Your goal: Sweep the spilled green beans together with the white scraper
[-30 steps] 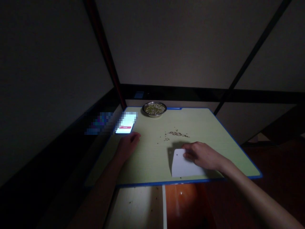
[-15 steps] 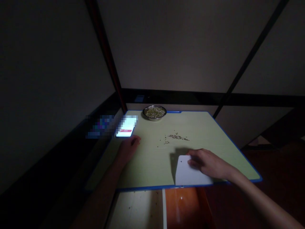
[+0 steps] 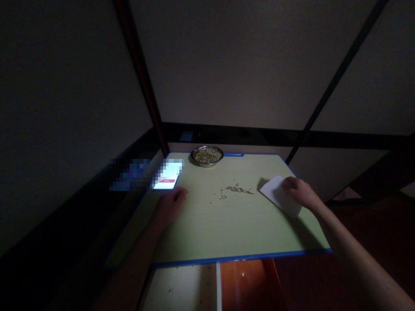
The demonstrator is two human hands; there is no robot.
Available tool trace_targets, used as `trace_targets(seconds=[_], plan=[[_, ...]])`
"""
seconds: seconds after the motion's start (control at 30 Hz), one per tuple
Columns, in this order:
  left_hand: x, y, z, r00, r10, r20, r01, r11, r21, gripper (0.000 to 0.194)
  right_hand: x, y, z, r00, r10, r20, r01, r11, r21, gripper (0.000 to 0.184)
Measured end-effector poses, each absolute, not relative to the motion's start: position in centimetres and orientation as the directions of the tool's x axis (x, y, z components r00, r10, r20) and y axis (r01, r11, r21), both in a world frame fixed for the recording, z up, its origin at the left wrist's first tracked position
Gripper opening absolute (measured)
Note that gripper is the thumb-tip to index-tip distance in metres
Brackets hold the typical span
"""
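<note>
The right hand [image 3: 296, 190] pinches the card [image 3: 275, 192] above the table's [image 3: 207, 233] right side, right of the seeds [image 3: 239, 190]. The card's long axis slants from far left to near right, its lower edge facing near-left. The left hand [image 3: 168, 207] curls near the phone [image 3: 168, 175]; its grip I cannot tell.

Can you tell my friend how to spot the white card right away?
Find the pale green table with the blue edge. Over its right side, the right hand holds the white card, right of the little dark bits. It is flat, unlike the round metal bowl, and doesn't glow like the phone.
</note>
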State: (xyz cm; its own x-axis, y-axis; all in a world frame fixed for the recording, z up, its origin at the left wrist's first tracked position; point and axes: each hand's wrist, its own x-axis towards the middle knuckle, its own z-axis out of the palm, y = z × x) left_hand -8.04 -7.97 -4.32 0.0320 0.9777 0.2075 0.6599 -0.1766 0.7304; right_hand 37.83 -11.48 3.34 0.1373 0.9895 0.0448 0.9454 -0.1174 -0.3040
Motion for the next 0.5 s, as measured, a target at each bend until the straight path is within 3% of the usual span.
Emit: trace_targets(seconds=[0.23,0.5], plan=[[-7.9,-8.0,-4.1,0.02,0.977,0.211,0.663,-0.17,0.729,0.033,36.7,-9.0,1.7,0.229,0.973,0.039,0.96,-0.219,-0.174,0.035],[-7.7,-8.4,-3.6,0.026,0.975,0.219,0.661,-0.182,0.728,0.032,31.4,-6.5,2.1,0.212,0.977,0.037,0.971,-0.206,-0.123,0.037]])
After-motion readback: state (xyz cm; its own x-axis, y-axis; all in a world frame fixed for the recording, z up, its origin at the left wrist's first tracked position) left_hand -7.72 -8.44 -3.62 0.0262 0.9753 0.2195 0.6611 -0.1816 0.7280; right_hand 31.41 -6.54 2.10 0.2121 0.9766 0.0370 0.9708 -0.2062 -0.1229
